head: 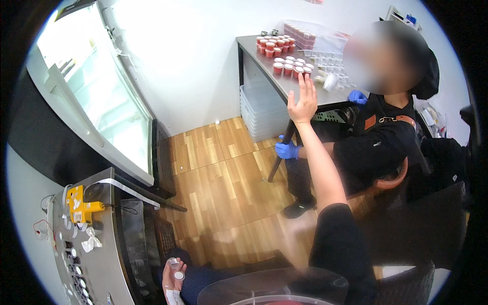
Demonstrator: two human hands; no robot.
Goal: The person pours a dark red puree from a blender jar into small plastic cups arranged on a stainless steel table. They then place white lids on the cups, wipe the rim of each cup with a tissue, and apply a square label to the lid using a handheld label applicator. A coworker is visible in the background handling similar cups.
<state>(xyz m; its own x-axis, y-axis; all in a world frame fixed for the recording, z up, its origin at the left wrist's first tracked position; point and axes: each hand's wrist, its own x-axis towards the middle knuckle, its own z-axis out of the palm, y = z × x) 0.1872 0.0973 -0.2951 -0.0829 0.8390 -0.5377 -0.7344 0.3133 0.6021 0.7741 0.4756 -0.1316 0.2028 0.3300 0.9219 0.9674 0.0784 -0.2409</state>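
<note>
My left hand (pixel 169 277) is low at the left, palm up. It holds a small clear plastic cup (pixel 174 262) near the fingertips and a small white-topped piece, perhaps a lidded cup (pixel 179 275). My right hand (pixel 304 103) reaches out with fingers extended at the front edge of the far metal table (pixel 263 65). Its fingertips overlap the nearest red-filled cups with white lids (pixel 288 69) in the view; whether they touch cannot be told. I see nothing held in it. Behind stands a stacked group of similar red cups (pixel 270 46).
A seated person wears blue gloves (pixel 288 150), one at a dark table leg (pixel 275 167). Empty clear cups (pixel 328 61) lie near that person. At left are an open-looking lit cooler (pixel 106 87) and a metal table with a yellow device (pixel 81 206). A clear tub (pixel 274 282) is before me.
</note>
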